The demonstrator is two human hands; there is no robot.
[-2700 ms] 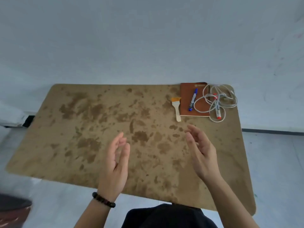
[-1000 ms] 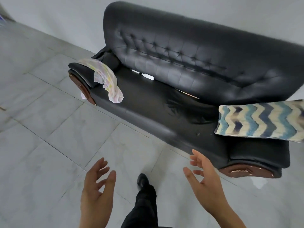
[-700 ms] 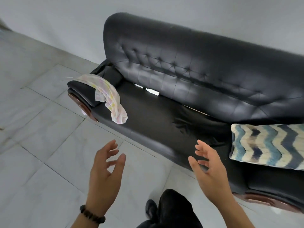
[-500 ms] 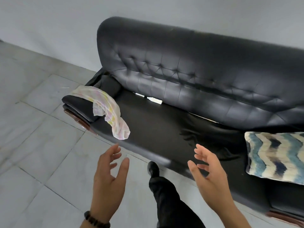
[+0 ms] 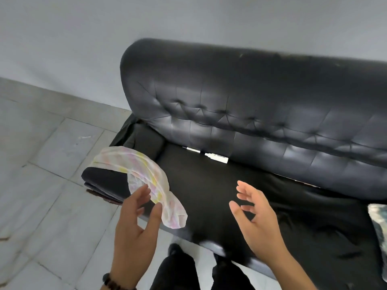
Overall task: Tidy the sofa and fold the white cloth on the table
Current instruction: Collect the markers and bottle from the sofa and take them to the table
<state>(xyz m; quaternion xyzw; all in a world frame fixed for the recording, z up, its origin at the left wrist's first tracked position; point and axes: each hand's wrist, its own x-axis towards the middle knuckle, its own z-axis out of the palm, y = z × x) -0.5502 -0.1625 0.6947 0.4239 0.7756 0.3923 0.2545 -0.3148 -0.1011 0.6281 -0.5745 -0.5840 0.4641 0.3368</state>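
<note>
Nearby, pen (image 5: pixel 191 149), white bottle (image 5: pixel 216 158) at sofa (image 5: pixel 272 101) backrest; cushion (image 5: pixel 380 218) far right.

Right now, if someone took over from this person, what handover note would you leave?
Left hand: open, fingers at the cloth, no grip yet.
Right hand: open, holds nothing, above the seat.
Cloth hangs over the sofa armrest. Marker and pen lie at the seat's back crease. Pillow at the far right edge.
Done: nothing visible.
To do: clear the sofa, fold the cloth on the table.
</note>
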